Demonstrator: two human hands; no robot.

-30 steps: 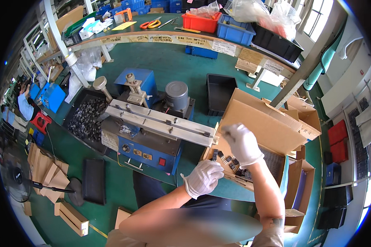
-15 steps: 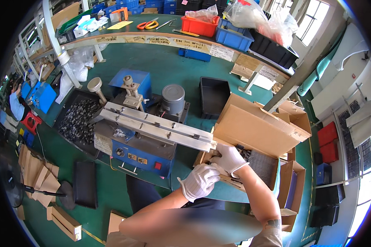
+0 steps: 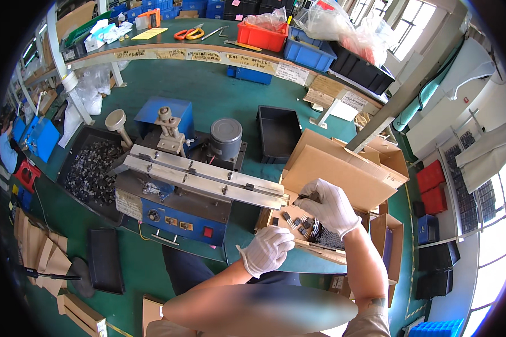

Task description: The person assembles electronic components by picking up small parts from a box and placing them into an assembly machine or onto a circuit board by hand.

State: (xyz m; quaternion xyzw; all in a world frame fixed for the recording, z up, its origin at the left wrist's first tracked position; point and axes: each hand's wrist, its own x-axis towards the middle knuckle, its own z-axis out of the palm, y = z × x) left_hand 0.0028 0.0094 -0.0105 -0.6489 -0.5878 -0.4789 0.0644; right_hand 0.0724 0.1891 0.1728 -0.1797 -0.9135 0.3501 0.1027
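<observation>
My right hand, in a white striped glove, hovers over an open cardboard box. Its fingertips pinch a small dark piece, mostly hidden, that looks like the black components in the box. Beneath it, loose black components with metal legs lie on cardboard, next to closely packed rows. My left hand, gloved alike, is closed at the box's near left side; what its fingers hold, if anything, is hidden. A single black component lies just beyond them. The machine's sloping metal rail ends at the box's left edge.
The blue bench machine stands left of the box. A black tray heaped with small dark parts lies at its far end. Behind are a black bin and a grey round canister. The raised box lid stands behind my right hand.
My right hand has lifted up and away from my left hand, with a dark piece at its fingertips. Loose components in the box now show. The whole view has shifted slightly.
</observation>
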